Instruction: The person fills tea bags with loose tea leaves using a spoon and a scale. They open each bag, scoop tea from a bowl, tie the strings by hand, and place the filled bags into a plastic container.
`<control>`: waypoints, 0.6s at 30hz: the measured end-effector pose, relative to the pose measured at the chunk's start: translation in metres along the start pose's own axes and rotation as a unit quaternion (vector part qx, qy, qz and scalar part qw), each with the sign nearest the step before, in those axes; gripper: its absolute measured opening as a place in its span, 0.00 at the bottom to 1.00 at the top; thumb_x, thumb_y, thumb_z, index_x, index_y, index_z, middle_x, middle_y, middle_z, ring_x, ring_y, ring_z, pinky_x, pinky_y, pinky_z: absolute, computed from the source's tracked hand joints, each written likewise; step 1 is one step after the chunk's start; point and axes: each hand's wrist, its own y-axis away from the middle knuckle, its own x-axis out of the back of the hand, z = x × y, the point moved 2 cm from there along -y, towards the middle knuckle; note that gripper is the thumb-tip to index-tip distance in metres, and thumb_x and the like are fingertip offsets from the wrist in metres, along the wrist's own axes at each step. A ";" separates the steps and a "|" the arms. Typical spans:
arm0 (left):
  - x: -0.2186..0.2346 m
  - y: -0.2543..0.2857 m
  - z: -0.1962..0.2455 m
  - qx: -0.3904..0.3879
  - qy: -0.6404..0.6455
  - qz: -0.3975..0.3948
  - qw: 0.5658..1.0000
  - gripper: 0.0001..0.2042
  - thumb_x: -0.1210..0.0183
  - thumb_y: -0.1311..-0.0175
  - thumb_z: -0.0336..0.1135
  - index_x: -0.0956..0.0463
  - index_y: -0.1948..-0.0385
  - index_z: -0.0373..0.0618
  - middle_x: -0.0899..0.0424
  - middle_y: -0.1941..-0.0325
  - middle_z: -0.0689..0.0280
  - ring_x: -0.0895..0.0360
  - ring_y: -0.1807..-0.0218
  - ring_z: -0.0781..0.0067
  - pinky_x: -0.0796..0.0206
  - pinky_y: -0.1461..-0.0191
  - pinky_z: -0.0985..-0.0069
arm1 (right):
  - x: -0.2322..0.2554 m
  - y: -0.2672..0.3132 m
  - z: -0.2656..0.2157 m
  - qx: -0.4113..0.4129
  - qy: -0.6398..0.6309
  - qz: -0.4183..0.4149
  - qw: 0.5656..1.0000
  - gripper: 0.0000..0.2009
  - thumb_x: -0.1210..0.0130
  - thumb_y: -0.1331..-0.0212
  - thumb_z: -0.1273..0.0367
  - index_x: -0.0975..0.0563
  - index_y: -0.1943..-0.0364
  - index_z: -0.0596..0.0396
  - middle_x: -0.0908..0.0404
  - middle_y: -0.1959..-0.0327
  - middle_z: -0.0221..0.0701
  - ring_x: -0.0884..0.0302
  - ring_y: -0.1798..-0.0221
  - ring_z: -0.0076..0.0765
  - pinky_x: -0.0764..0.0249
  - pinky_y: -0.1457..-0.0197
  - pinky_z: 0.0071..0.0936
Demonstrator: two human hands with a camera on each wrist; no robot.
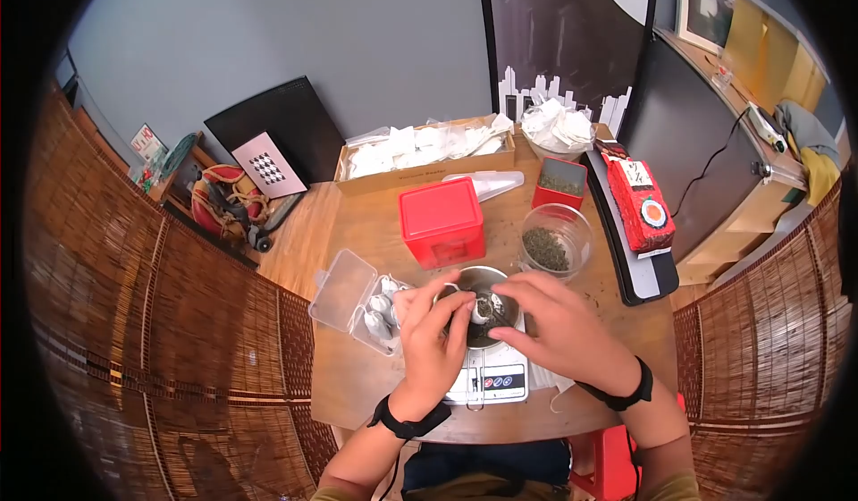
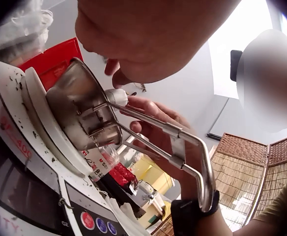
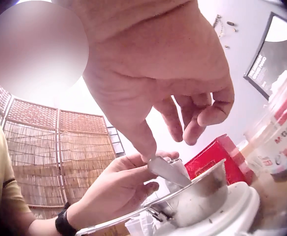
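Observation:
In the head view my left hand (image 1: pixel 433 340) pinches a small white bag (image 1: pixel 481 311) with dark leaves at its mouth, over a metal cup (image 1: pixel 483 274). My right hand (image 1: pixel 567 327) is beside it, thumb and fingers spread apart around the cup's right side. The right wrist view shows the right thumb close to the pale bag (image 3: pixel 168 171), the other fingers loosely bent; whether the thumb touches it I cannot tell. In the left wrist view the cup (image 2: pixel 79 105), with a wire handle, stands on a white scale (image 2: pixel 15 113).
A clear box (image 1: pixel 344 291) of filled white bags lies at the left. Behind are a closed red tin (image 1: pixel 442 215), an open red tin (image 1: pixel 560 179), a tub of leaves (image 1: pixel 554 237) and a carton (image 1: pixel 424 166) of white bags. A red packet (image 1: pixel 639 202) lies at the right.

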 end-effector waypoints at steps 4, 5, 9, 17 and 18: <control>0.008 -0.002 0.007 0.003 -0.045 0.003 0.999 0.07 0.32 0.31 0.18 0.11 0.55 0.36 0.09 0.47 0.57 0.16 0.55 0.64 0.24 0.51 0.71 | -0.021 -0.017 0.006 -0.036 -0.057 -0.070 0.995 0.23 0.26 0.36 0.66 0.19 0.41 0.60 0.15 0.44 0.46 0.13 0.49 0.60 0.18 0.46 0.48; 0.005 0.001 0.002 0.082 0.076 -0.028 0.993 0.06 0.33 0.29 0.19 0.12 0.55 0.35 0.10 0.47 0.57 0.16 0.55 0.68 0.24 0.51 0.73 | -0.025 -0.019 0.010 -0.033 -0.059 -0.071 0.995 0.23 0.26 0.36 0.66 0.19 0.41 0.60 0.15 0.44 0.46 0.13 0.49 0.60 0.18 0.46 0.48; 0.000 0.005 -0.007 0.168 0.196 -0.040 0.965 0.04 0.35 0.24 0.21 0.14 0.53 0.33 0.10 0.50 0.59 0.17 0.56 0.77 0.25 0.52 0.79 | -0.021 -0.026 0.004 -0.040 -0.082 -0.048 0.995 0.17 0.29 0.35 0.70 0.18 0.47 0.61 0.14 0.46 0.47 0.13 0.57 0.57 0.16 0.53 0.46; -0.014 0.023 -0.027 0.251 0.271 -0.018 0.929 0.05 0.37 0.21 0.24 0.15 0.51 0.33 0.10 0.55 0.61 0.17 0.61 0.80 0.24 0.57 0.79 | -0.030 -0.018 0.015 0.056 0.009 0.018 0.998 0.13 0.29 0.36 0.71 0.17 0.51 0.60 0.14 0.46 0.42 0.14 0.55 0.54 0.16 0.50 0.45; -0.013 0.023 -0.025 0.277 0.276 -0.034 0.920 0.05 0.37 0.20 0.24 0.16 0.51 0.33 0.10 0.56 0.62 0.17 0.60 0.81 0.24 0.55 0.79 | -0.031 -0.018 0.011 0.058 0.005 0.055 0.997 0.14 0.28 0.37 0.71 0.16 0.50 0.59 0.14 0.46 0.41 0.15 0.53 0.54 0.16 0.48 0.45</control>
